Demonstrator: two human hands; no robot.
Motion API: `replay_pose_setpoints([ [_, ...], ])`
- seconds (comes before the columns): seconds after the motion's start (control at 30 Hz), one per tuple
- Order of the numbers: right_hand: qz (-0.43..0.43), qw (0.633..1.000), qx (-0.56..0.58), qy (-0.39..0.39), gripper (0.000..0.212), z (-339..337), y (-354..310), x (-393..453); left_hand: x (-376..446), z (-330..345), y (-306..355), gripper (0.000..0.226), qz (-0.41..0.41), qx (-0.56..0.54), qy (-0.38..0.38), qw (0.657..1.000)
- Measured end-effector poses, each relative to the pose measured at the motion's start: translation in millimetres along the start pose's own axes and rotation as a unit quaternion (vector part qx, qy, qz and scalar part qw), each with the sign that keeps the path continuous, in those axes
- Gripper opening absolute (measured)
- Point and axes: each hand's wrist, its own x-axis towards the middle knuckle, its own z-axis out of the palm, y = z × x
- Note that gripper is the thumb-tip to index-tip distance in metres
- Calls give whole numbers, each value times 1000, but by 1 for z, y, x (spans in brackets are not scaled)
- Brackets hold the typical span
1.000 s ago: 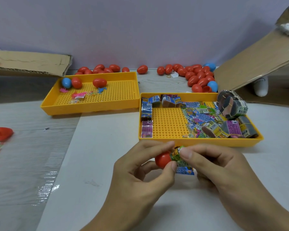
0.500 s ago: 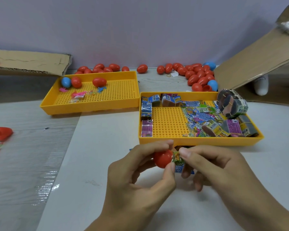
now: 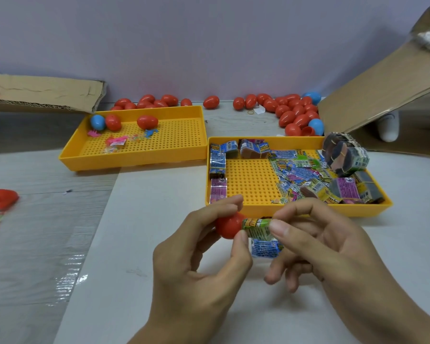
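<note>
Change: leaflet (image 3: 257,227) now lies level, its green end butted against the red egg (image 3: 227,225) — half a second back it sat bunched smaller at the same spot.
Meaning: stuffing step looks under way, not finished (most of the paper is outside the shell, blue part hanging below).
Left hand (image 3: 196,264): grips the red egg between thumb and fingertips, above the table.
Right hand (image 3: 328,247): pinches the leaflet's right end with thumb and forefinger; other fingers loosely curled.
Egg position: between both hands, just in front of the near tray (image 3: 345,211) — well apart from the loose eggs (image 3: 293,112) by the wall.
</note>
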Motion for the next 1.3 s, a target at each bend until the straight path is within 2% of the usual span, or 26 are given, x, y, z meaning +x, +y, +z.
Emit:
replay_pose_setpoints([
  [0.2,-35,999,-31,10,18,-2,2,0,0,0,2,31,-36,-25,-10,999],
  [0.33,25,999,-2,-35,25,-8,-5,4,2,-2,4,30,-27,-28,-22,999],
  [0.43,76,996,5,-49,26,-12,-7,6,3,-2,4,30,7,6,-31,999],
  [0.57,61,997,-31,-19,17,-13,-8,7,4,-2,5,32,47,40,-37,997],
  [0.7,156,985,-10,-78,19,-16,-12,8,4,-2,8,32,84,79,-35,993],
  [0.87,193,975,-4,-111,16,-16,-14,7,3,-2,9,28,132,134,-48,981],
  [1.0,89,992,-76,-54,22,-13,-14,7,4,-2,8,27,115,119,-42,985],
  [1.07,48,996,-60,-43,16,-11,-13,7,3,-2,8,26,97,98,-45,989],
  [1.2,82,994,-31,-71,21,-15,-14,8,3,-1,7,29,43,34,-50,997],
  [1.3,84,994,-35,-56,25,-17,-13,9,1,-1,6,29,-9,-20,-61,998],
])
